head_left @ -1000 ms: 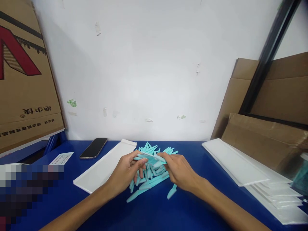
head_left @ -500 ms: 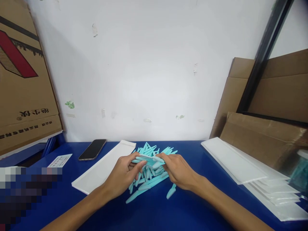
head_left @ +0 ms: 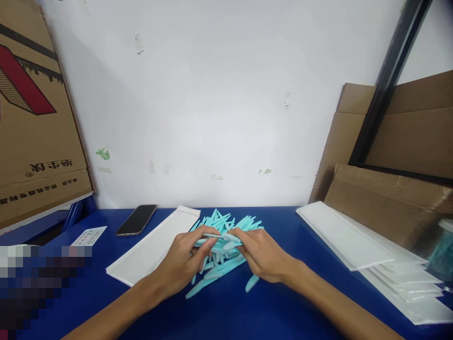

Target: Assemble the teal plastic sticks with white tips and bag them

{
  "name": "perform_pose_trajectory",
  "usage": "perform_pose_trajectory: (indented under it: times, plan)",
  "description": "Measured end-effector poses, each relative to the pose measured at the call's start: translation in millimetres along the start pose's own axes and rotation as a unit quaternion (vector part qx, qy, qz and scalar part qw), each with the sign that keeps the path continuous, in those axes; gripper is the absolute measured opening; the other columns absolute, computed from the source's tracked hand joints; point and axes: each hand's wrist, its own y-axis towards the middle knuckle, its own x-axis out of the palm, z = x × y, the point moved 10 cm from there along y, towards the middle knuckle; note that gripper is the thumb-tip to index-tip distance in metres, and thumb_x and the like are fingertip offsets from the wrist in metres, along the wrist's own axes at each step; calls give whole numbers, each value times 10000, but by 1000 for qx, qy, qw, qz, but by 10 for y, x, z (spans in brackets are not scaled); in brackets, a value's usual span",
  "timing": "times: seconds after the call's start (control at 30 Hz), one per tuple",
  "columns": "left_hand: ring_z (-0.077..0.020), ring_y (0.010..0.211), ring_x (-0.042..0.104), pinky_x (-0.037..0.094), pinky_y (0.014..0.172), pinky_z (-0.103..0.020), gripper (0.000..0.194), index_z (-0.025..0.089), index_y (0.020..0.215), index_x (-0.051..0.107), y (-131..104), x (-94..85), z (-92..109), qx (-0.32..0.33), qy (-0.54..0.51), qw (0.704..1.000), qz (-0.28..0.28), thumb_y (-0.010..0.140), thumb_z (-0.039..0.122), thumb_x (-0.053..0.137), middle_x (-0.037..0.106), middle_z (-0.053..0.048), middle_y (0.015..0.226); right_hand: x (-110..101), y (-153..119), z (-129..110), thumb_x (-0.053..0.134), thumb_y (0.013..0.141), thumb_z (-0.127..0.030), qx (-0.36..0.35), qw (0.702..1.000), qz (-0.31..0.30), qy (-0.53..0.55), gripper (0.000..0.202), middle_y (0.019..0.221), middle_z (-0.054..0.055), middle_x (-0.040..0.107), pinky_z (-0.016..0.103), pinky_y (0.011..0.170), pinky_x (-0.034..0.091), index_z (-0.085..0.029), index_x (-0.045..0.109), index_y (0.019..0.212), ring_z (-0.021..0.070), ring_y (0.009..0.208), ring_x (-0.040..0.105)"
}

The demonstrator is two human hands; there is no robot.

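A heap of slim turquoise plastic sticks [head_left: 223, 271], with tapered handles and wider ends like eyebrow razors, lies on the blue table. Above it my left hand [head_left: 182, 262] is closed, thumb and fingers pinching a few of these razors [head_left: 202, 241]. Facing it, my right hand [head_left: 265, 255] also grips razors [head_left: 231, 245] between thumb and fingers. The held pieces nearly meet between my hands; how many there are I cannot tell. A single razor [head_left: 252, 283] pokes out below my right hand, its far end hidden.
Left of the heap lies a long white packet [head_left: 152, 250], with a phone [head_left: 137, 220] and a printed card [head_left: 89, 236] beyond it. Several white packets [head_left: 354, 241] are stacked at right, near brown cardboard [head_left: 385, 203]. A large carton [head_left: 38, 132] stands at left; a white wall is behind.
My hands have shifted only slightly, and the razors between them sit flatter and a bit closer together. My right hand covers more of the loose razor below it.
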Motion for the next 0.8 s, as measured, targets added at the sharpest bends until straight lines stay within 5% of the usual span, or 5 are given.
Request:
perform_pose_trajectory:
  times: [0.5, 0.67, 0.8]
  plan:
    - [-107, 455, 484, 372, 451, -200, 306, 206, 1086, 632, -1, -12, -12, -23, 29, 999, 9, 984, 431, 451, 545, 45, 572, 17, 10, -20, 354, 1007, -191, -12, 1000, 10, -15, 273, 654, -30, 556, 242, 538, 229, -182, 438, 1267, 125, 510, 417]
    - [-120, 471, 486, 366, 464, -229, 419, 187, 1211, 563, 37, -173, -147, -81, -64, 993, 59, 998, 479, 352, 605, 12, 682, -154, 3, 112, 362, 989, -169, 4, 996, 70, -51, 273, 681, -12, 592, 241, 529, 245, -182, 466, 1241, 125, 516, 469]
    - [-143, 564, 497, 378, 546, -258, 361, 184, 880, 641, 74, -310, -47, -47, 76, 993, 82, 974, 438, 403, 592, -3, 682, -371, -65, 416, 343, 998, -188, 76, 983, 155, -65, 271, 629, -26, 561, 242, 500, 239, -160, 455, 1243, 125, 463, 452]
